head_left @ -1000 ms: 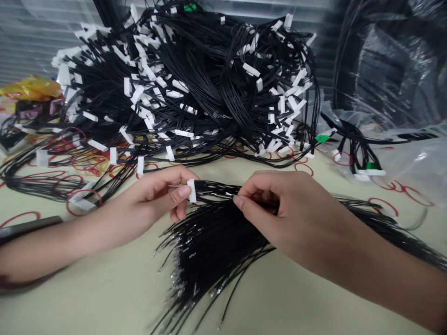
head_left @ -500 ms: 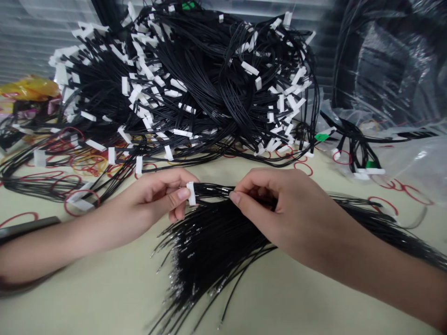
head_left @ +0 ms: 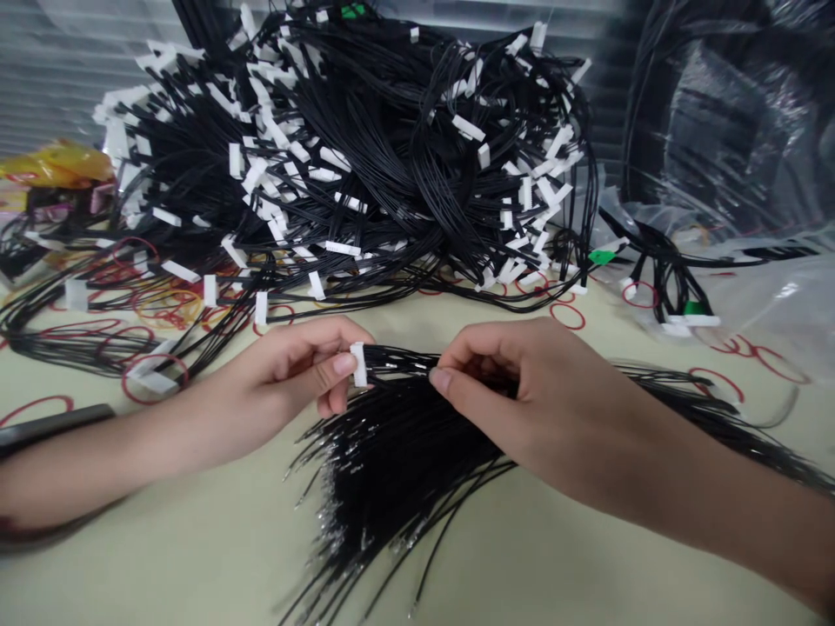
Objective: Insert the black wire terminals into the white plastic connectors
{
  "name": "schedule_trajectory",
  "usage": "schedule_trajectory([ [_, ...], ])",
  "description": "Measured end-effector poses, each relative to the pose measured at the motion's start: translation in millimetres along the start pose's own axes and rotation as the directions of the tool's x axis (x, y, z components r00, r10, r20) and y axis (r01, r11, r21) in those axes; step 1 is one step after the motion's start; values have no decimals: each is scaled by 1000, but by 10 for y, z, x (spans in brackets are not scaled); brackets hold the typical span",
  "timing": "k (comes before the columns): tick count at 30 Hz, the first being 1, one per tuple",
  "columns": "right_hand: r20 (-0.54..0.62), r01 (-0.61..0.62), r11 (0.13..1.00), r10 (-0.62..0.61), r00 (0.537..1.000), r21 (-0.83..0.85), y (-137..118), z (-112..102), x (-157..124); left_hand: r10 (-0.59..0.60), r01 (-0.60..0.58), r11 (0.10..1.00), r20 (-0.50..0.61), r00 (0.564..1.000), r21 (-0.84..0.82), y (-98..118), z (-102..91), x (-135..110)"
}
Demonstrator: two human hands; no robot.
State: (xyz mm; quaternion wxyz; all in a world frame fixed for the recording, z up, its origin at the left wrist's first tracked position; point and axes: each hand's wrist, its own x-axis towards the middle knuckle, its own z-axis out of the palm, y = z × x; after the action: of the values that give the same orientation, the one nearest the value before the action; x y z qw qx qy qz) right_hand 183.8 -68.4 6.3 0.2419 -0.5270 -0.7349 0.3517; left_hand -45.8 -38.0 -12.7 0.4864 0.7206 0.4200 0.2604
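My left hand (head_left: pixel 293 369) pinches a white plastic connector (head_left: pixel 358 363) between thumb and fingers. Black wires run from that connector to the right, into my right hand (head_left: pixel 502 382), whose thumb and fingers close on them a short way from the connector. Below and between my hands fans a bundle of thin black wires (head_left: pixel 397 461) with bright metal crimped ends, spread on the table. My right hand hides part of the bundle.
Behind my hands rises a large heap of black wire harnesses (head_left: pixel 339 148) with white connectors. Red rubber bands (head_left: pixel 170 306) lie on the cream table (head_left: pixel 215 556). Clear plastic bags with more wires sit at right; a yellow packet (head_left: pixel 58 163) lies at far left.
Both hands keep their hold on the connector and wires. My right fingertips sit slightly further left than a second ago, and the view has shifted only slightly.
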Motion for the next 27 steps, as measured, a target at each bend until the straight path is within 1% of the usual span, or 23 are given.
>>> schedule_trajectory([
  [3, 1, 1, 1000, -1, 1000, -26, 18, 10, -10, 10, -10, 1000, 6, 1000, -7, 3, 1, 13],
  [12, 6, 2, 1000, -2, 1000, -11, -2, 18, 22, 6, -6, 1000, -2, 1000, -13, -6, 14, -6],
  [15, 4, 41, 999, -41, 999, -6, 13, 64, 35, 10, -10, 1000, 7, 1000, -5, -3, 17, -14],
  [18, -38, 113, 992, -115, 993, -57, 35, 119, 30, 14, -14, 1000, 12, 1000, 22, -2, 26, -23],
  [21, -65, 154, 983, -161, 985, -96, 44, 152, 14, 1, -2, 998, 20, 1000, 63, -12, 37, -34],
  [27, -56, 149, 984, -155, 986, -101, 24, 142, 3, -29, 26, 997, 33, 999, 74, -6, 42, -42],
])
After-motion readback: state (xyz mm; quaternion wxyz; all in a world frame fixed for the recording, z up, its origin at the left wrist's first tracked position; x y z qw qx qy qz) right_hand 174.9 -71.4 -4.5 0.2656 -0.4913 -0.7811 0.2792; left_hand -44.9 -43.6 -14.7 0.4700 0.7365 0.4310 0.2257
